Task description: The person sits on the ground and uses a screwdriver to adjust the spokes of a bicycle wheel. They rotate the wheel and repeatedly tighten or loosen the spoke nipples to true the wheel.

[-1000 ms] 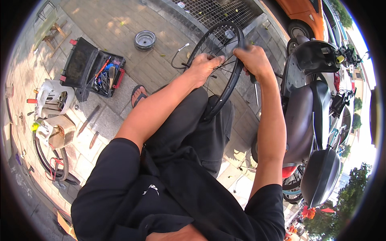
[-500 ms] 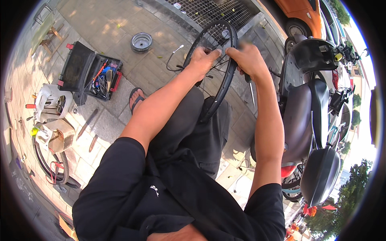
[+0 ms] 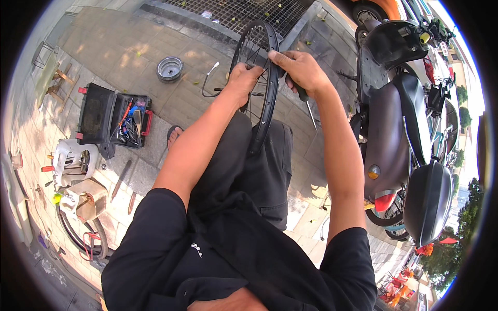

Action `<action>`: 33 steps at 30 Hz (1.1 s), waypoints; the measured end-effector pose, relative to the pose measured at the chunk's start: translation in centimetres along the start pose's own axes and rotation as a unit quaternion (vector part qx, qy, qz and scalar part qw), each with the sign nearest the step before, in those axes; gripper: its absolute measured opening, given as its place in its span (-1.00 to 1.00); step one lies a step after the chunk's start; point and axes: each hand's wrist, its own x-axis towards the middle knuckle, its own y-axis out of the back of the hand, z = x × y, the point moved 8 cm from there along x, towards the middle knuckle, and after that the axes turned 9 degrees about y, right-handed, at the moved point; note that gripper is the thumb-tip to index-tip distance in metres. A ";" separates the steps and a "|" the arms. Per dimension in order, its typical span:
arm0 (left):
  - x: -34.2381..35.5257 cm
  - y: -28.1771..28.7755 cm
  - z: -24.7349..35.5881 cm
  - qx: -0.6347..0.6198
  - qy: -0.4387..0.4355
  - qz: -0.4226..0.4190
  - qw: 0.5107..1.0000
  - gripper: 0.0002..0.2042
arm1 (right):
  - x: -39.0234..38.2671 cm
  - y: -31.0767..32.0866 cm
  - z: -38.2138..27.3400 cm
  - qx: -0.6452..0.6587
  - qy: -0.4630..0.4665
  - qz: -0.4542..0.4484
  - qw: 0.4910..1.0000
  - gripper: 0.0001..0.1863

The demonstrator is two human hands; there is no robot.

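A black bicycle wheel rim (image 3: 271, 85) with thin spokes stands upright, its lower edge between my knees. My left hand (image 3: 244, 82) is closed at the spokes on the wheel's left side, thumb and fingers pressed together; the fingertips are partly hidden. On the other side, my right hand (image 3: 307, 71) has its thumb against the rim. Its curled fingers hold a screwdriver (image 3: 310, 113) with a dark handle, the thin metal shaft pointing down toward me. A cable with a white connector (image 3: 209, 75) runs out beside the wheel, to the left of my left hand.
An open black toolbox (image 3: 145, 132) full of hand tools lies to the left. Ahead is a round metal hub part (image 3: 169, 68). White casings (image 3: 78, 160) and a tyre (image 3: 98, 238) lie far left. A dark scooter (image 3: 386, 135) stands close on my right. A metal grate (image 3: 233, 13) lies beyond.
My view has shifted, so the scene sits differently in the picture. The wheel now looks narrower and more upright. My hands stay at the wheel, and the screwdriver's handle shows more clearly.
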 end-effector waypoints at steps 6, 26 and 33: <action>0.3 -0.5 -1.1 -0.010 0.007 0.112 0.994 -0.83 | -3.5 -1.1 4.3 0.271 -0.003 -0.083 0.959 -0.70; 0.8 -0.1 -2.5 0.030 0.142 -0.093 0.985 -0.64 | -5.3 -2.6 4.7 0.030 -0.022 -0.133 0.990 -0.76; 1.1 -0.6 -4.2 0.007 0.142 -0.110 0.984 -0.64 | -4.1 -2.4 7.7 0.076 -0.064 -0.217 0.971 -0.81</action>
